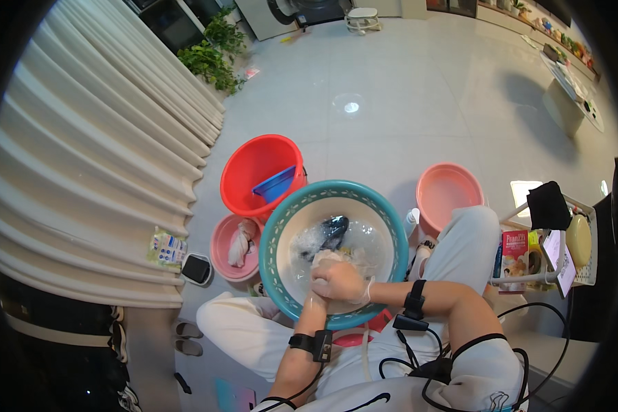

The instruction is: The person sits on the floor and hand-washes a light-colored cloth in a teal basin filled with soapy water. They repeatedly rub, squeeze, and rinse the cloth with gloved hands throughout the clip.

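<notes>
A large teal-rimmed basin (274,216) stands between my knees, with sudsy water (365,234) inside. Dark wet fabric (336,230) lies in the water, partly under the surface. Over the near half of the basin, my right hand (337,279), in a thin clear plastic glove, is closed around my left wrist. My left hand (327,256) points away from me, down towards the water. It looks covered in pale translucent material, perhaps a glove; its fingers are mostly hidden.
A red bucket (242,170) holds a blue basin (277,184). Left, a small pink basin (221,247) contains a twisted pale cloth (242,242). A white bottle (412,220) and a pink basin (449,190) are at right, near a cart (587,257). Black cables (438,342) cross my lap.
</notes>
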`<state>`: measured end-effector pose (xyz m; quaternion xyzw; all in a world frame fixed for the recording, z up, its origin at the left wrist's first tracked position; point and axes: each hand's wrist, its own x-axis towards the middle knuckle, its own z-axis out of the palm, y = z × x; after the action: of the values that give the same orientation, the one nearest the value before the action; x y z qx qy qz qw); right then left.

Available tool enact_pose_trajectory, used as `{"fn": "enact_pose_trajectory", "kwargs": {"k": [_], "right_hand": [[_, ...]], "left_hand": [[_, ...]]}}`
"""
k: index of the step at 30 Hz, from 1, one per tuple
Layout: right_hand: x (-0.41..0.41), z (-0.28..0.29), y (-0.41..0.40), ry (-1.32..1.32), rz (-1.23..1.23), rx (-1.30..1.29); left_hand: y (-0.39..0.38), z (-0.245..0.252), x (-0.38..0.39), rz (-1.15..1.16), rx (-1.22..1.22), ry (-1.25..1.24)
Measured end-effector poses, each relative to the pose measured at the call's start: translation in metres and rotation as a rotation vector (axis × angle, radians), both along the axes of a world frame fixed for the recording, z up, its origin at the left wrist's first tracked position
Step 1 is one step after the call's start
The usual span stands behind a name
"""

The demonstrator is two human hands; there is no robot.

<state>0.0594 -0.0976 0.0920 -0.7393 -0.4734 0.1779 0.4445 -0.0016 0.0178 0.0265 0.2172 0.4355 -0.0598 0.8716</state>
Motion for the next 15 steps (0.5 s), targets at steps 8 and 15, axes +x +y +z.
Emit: {"fn": "enact_pose_trajectory", "kwargs": {"k": [8,15], "right_hand": [[0.080,-0.050,-0.002,-0.019,-0.332,-0.338],[0.056,-0.090,0.000,0.086,-0.181,-0.476]], "left_hand": [[-0.021,-0.005,0.008,-0.071,0.087,-0.083],[0.005,-0.007,0.001,0.075,0.179,-0.045]]}}
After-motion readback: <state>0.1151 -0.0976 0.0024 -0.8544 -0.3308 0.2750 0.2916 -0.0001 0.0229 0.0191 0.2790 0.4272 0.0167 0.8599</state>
